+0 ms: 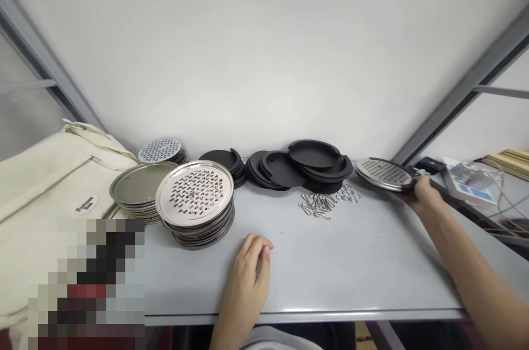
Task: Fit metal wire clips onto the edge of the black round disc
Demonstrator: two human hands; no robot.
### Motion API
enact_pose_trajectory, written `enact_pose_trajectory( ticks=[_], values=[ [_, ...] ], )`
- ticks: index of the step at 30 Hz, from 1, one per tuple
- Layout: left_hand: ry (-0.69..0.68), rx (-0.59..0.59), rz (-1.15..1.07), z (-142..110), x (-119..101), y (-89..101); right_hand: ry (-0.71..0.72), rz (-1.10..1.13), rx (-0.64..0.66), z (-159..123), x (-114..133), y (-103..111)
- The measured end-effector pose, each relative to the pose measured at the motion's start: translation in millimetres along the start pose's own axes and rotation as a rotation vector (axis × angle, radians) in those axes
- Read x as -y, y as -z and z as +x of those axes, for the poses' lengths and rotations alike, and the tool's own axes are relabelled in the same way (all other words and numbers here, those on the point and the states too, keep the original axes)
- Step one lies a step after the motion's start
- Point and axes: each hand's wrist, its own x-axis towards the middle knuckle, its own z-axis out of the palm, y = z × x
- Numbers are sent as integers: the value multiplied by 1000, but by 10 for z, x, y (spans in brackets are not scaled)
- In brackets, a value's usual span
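My right hand [425, 194] reaches to the far right of the grey table [351, 267] and grips the edge of a perforated metal disc in a black ring [385, 173], which lies tilted near the table's right edge. On the table near the front edge rests my left hand [250, 267], fingers curled together with something small and thin between them that I cannot make out. It lies just right of a stack of perforated metal discs [195, 198].
A stack of plain metal plates [138, 187] and another perforated disc [160, 150] sit at the left. Black round lids [297, 165] are piled at the back. Loose wire clips [324, 202] lie in front of them. A cream cloth bag [49, 184] fills the left.
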Motion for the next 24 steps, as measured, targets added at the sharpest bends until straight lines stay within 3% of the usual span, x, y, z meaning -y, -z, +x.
enact_pose_trajectory(
  ticks=[4,9,18,24],
  values=[
    [-2,18,17,11,23,-9,-209,139,162,-80,24,-13],
    [-2,28,24,4,17,-4,-293,268,241,-176,98,-11],
    [-9,49,35,-6,-6,17,-295,305,297,-274,171,-65],
    [-18,45,59,-7,-4,16,-156,216,366,-348,242,-38]
  ],
)
